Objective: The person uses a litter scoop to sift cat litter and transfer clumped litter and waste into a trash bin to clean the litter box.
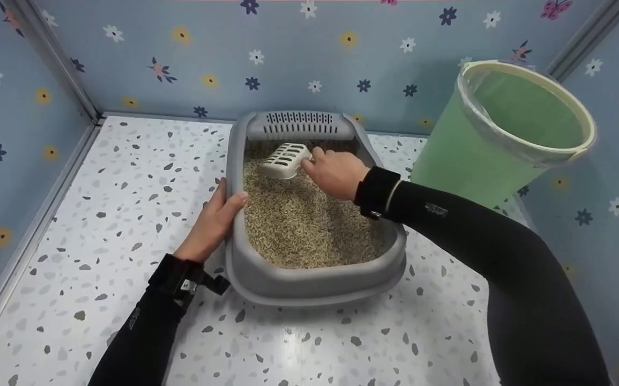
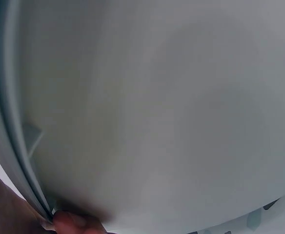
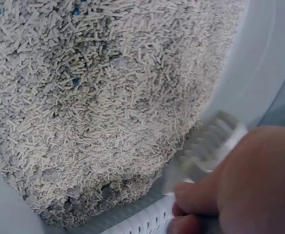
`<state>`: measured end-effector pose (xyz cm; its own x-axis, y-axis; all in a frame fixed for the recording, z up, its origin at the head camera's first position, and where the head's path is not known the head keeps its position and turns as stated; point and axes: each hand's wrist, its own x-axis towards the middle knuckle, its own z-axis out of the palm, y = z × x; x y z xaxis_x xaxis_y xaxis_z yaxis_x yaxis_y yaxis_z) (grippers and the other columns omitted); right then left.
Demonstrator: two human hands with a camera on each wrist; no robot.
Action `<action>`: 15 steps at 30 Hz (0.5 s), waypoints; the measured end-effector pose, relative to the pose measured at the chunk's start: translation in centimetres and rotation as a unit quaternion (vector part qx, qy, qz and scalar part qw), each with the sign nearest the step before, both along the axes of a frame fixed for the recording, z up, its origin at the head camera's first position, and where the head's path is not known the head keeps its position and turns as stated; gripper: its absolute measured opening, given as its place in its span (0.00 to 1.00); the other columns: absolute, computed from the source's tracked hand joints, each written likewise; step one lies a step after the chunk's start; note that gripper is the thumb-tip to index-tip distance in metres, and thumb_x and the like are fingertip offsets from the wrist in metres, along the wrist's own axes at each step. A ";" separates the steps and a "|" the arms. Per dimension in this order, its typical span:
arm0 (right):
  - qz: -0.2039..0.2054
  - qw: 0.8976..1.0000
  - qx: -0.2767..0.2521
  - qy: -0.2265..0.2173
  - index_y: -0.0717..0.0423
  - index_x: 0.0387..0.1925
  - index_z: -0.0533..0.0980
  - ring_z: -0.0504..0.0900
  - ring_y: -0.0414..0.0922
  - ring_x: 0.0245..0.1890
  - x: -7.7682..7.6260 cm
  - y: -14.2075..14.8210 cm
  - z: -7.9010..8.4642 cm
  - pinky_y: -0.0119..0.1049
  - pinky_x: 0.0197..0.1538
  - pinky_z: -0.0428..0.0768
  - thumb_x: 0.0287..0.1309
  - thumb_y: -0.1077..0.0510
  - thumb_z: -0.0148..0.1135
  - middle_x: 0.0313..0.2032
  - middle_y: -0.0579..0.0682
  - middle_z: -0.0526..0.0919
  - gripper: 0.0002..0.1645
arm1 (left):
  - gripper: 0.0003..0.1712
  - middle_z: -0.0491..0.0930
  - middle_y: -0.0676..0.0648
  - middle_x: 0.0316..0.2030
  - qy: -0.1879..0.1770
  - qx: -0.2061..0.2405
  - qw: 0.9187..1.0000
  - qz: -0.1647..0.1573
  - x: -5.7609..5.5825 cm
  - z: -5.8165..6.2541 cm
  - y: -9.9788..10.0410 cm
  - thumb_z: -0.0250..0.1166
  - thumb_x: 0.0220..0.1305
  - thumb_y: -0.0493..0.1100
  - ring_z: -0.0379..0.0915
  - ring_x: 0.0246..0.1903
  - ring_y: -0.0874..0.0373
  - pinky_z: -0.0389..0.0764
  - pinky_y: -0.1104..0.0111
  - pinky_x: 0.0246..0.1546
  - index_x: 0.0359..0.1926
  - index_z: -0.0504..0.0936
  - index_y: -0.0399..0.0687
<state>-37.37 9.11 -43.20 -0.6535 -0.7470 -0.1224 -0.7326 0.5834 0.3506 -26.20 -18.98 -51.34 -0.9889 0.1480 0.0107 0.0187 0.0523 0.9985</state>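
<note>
A grey litter box [image 1: 309,279] filled with tan pellet litter [image 1: 309,230] sits on the floor in the head view. My right hand [image 1: 336,172] grips the handle of a white slotted litter scoop [image 1: 283,161] over the far part of the litter. The scoop's slotted face shows upward, near the box's left wall. In the right wrist view the scoop [image 3: 206,151] looks blurred beside the wall. My left hand [image 1: 213,222] holds the box's left rim, thumb over the top and fingers outside. Its fingertips [image 2: 76,223] show under the rim in the left wrist view.
A green bin [image 1: 464,145] with a clear liner over its cream rim stands right of the box. Flowered panels [image 1: 288,59] close in the back and both sides. Dark grey clumps [image 3: 74,197] lie in the litter at the box's far end.
</note>
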 end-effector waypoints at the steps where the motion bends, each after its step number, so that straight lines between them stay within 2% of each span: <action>1: 0.007 1.000 0.006 0.014 0.66 0.67 0.74 0.84 0.55 0.36 -0.2 -0.4 -0.3 0.49 0.30 0.90 0.80 0.68 0.51 0.46 0.63 0.79 0.20 | 0.54 0.47 0.39 0.89 0.001 0.001 1.000 -0.001 0.0 0.0 0.0 0.58 0.84 0.62 0.55 0.82 0.44 0.53 0.51 0.85 0.92 0.37 0.52; 4: 0.022 0.997 0.041 0.064 0.66 0.76 0.71 0.81 0.50 0.34 -0.9 -1.7 -1.6 0.43 0.29 0.89 0.87 0.63 0.44 0.47 0.60 0.80 0.25 | 0.54 0.46 0.39 0.89 0.002 0.001 1.000 -0.002 -0.1 0.0 0.0 0.58 0.84 0.61 0.53 0.83 0.45 0.52 0.52 0.85 0.92 0.37 0.51; 7: 0.014 0.993 0.076 0.088 0.66 0.77 0.71 0.72 0.46 0.30 -1.7 -3.1 -2.5 0.38 0.29 0.87 0.91 0.59 0.39 0.47 0.58 0.79 0.26 | 0.54 0.41 0.40 0.90 0.001 0.000 1.000 -0.003 -0.1 0.0 -0.1 0.57 0.84 0.60 0.44 0.86 0.47 0.45 0.55 0.87 0.92 0.35 0.48; 10: -0.013 0.994 0.091 0.059 0.66 0.71 0.73 0.65 0.46 0.28 -2.3 -4.1 -2.2 0.39 0.31 0.86 0.93 0.57 0.36 0.46 0.59 0.78 0.24 | 0.55 0.37 0.41 0.90 -0.001 -0.004 1.000 0.001 -0.2 0.1 -0.1 0.57 0.84 0.60 0.38 0.88 0.51 0.41 0.58 0.87 0.91 0.34 0.44; 15: -0.030 0.997 0.071 -0.021 0.62 0.58 0.76 0.66 0.50 0.25 -2.5 -4.2 -0.1 0.48 0.37 0.89 0.92 0.59 0.43 0.48 0.63 0.80 0.16 | 0.56 0.35 0.42 0.90 -0.007 -0.015 1.000 0.004 -0.2 0.2 -0.2 0.57 0.84 0.61 0.35 0.88 0.52 0.39 0.60 0.86 0.91 0.33 0.42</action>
<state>-39.85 4.96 -43.30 -0.6882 -0.6806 -0.2513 -0.7138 0.5731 0.4026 -26.44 -19.16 -51.18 -0.9900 0.1407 -0.0083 0.0033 0.0815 0.9967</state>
